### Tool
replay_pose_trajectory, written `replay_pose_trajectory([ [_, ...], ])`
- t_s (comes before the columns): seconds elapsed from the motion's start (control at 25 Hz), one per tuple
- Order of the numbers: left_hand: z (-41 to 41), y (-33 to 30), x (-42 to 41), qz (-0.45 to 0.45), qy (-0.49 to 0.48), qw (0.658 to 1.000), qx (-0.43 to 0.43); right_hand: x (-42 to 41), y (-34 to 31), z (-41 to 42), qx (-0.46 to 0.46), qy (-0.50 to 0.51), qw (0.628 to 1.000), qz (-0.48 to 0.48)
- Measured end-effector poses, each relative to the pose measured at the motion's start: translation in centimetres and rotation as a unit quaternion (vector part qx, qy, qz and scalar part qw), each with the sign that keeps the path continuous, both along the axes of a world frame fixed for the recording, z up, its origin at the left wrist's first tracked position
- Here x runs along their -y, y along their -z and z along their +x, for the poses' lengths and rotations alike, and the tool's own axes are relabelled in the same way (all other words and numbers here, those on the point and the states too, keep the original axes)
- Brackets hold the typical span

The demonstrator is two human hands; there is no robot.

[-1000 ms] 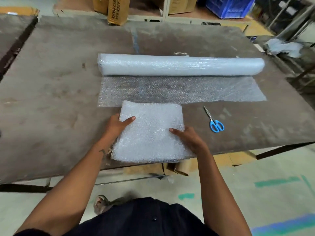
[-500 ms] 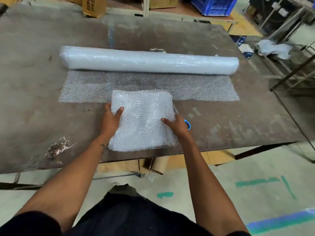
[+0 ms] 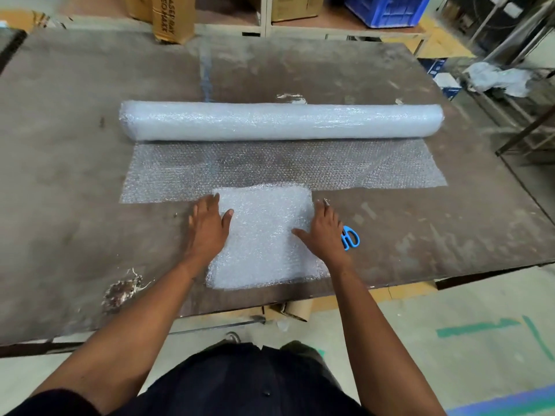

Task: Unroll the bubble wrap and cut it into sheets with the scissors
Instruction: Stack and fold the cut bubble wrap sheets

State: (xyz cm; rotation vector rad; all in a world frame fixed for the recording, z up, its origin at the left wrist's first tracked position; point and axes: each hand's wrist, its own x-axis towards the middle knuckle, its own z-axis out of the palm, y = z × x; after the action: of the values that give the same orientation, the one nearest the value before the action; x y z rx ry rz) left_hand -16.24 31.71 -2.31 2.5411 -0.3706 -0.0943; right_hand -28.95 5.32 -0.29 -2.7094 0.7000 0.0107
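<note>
A long bubble wrap roll (image 3: 279, 121) lies across the brown table (image 3: 75, 181), with an unrolled strip (image 3: 270, 166) spread flat in front of it. A stack of cut bubble wrap sheets (image 3: 264, 235) lies near the front edge, overlapping the strip's near edge. My left hand (image 3: 208, 226) rests flat at the stack's left side, thumb on top. My right hand (image 3: 322, 229) lies flat on the stack's right side, fingers straight. Blue-handled scissors (image 3: 350, 238) lie on the table just right of my right hand, partly hidden by it.
Cardboard boxes (image 3: 172, 18) and a blue crate (image 3: 387, 9) stand beyond the table's far edge. A metal rack with crumpled plastic (image 3: 498, 78) is at the right. A rough damaged patch (image 3: 121, 291) marks the table's front left.
Both hands have slid forward along the sides of the stack, with fingers now stretched flat. The stack has shifted slightly toward the roll. The camera view has also moved.
</note>
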Motion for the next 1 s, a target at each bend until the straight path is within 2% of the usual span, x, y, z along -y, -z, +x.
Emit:
replay_pose_trajectory([
  [0.08, 1.5, -0.2, 0.8, 0.004, 0.010, 1.000, -0.007, 0.6, 0.1, 1.7, 0.002, 0.017, 0.999, 0.034],
  [0.16, 2.4, -0.8, 1.7, -0.006, -0.042, 0.998, -0.037, 1.4, 0.7, 2.7, 0.038, 0.068, 0.991, 0.105],
  [0.24, 3.0, -1.5, 2.3, -0.028, -0.099, 0.992, -0.069, 2.3, 1.0, 3.1, 0.066, 0.127, 0.966, 0.216],
  [0.32, 3.5, -1.3, 2.2, -0.020, -0.100, 0.993, -0.058, 3.1, 0.8, 3.3, 0.088, 0.146, 0.948, 0.271],
  [0.56, 2.6, -0.4, 1.5, 0.044, -0.096, 0.994, 0.003, 3.7, 0.2, 3.8, 0.145, 0.121, 0.951, 0.246],
  [0.88, 3.0, -1.8, 1.7, 0.025, -0.107, 0.993, 0.043, 4.9, 0.4, 4.1, 0.143, 0.107, 0.968, 0.178],
  [1.0, 2.9, -2.2, 1.5, -0.042, -0.112, 0.991, 0.063, 4.9, 0.8, 4.0, 0.191, 0.079, 0.965, 0.160],
])
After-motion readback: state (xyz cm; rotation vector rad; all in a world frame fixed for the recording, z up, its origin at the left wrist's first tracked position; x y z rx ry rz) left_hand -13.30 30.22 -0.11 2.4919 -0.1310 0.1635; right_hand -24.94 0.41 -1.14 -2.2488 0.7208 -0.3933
